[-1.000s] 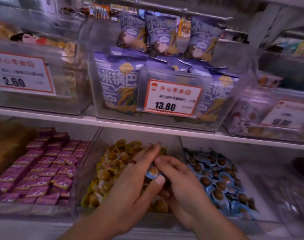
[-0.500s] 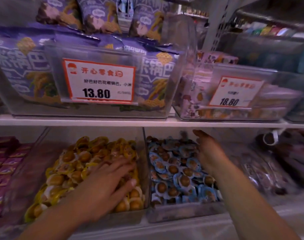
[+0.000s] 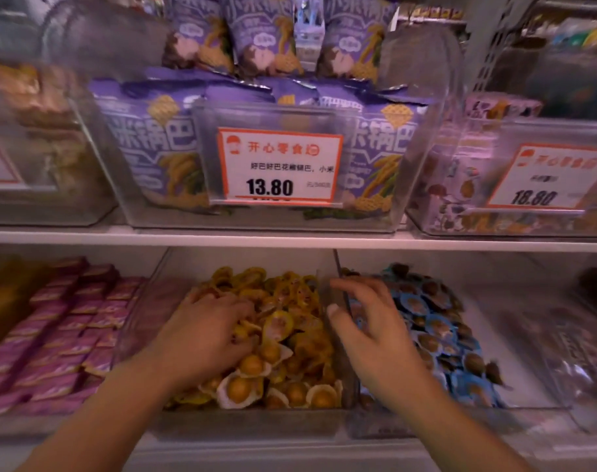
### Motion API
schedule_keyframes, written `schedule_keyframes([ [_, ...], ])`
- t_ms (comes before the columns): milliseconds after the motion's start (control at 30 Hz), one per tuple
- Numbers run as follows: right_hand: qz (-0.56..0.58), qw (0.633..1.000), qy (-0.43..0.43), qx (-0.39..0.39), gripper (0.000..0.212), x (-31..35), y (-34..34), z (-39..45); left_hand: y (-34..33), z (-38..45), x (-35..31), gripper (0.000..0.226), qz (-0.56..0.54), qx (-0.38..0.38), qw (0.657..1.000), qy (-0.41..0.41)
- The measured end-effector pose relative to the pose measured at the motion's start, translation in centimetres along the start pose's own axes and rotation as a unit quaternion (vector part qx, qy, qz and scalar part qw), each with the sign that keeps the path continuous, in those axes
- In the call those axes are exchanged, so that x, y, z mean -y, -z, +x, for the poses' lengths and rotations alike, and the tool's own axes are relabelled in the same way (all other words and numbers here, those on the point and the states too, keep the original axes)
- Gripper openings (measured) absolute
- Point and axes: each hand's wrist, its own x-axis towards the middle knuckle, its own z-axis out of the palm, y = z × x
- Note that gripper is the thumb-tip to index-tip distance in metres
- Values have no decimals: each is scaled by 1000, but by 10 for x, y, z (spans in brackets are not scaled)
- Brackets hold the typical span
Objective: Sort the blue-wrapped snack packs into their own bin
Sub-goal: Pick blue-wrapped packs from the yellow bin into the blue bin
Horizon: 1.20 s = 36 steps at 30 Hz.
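Blue-wrapped snack packs (image 3: 436, 335) fill a clear bin (image 3: 426, 422) at the lower right of centre. To its left, a second clear bin (image 3: 249, 425) holds yellow-wrapped packs (image 3: 290, 338). My left hand (image 3: 205, 335) lies on the yellow pile with its fingers bent down among the packs, and the fingertips are hidden. My right hand (image 3: 368, 332) hovers over the divider between the two bins, fingers spread and loosely bent, holding nothing. I see no blue pack on top of the yellow pile.
A bin of pink-purple bars (image 3: 59, 335) stands to the left, and a blurred bin of dark packs (image 3: 569, 338) to the right. The white shelf edge (image 3: 290, 240) above carries bins of purple bags (image 3: 154, 148) with price tags reading 13.80 (image 3: 280, 165) and 18.80 (image 3: 545, 178).
A second ago both hands held a blue pack over the yellow bin. My right hand then reached deep into the blue bin and has now come back empty to the divider.
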Motion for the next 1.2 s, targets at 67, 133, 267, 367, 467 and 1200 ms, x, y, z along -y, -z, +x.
schedule_keyframes([
  [67,-40,999,24,-17,32,-3,-8,0,-3,3,7,60,24,-24,999,28],
  [133,-36,999,13,-11,37,-6,-11,2,-7,13,5,58,46,-33,997,43],
  [267,-14,1000,1,-3,39,-12,-15,4,-5,46,-2,59,-1,-67,998,-8],
  [367,-16,1000,9,-4,39,-15,-16,5,1,72,-27,46,-147,-4,987,-60],
  [467,-5,1000,10,1,40,-15,-16,6,-7,86,-54,42,-138,141,974,-115],
  [1200,8,1000,9,3,39,-14,-16,6,-20,63,-29,50,-85,106,982,-131],
])
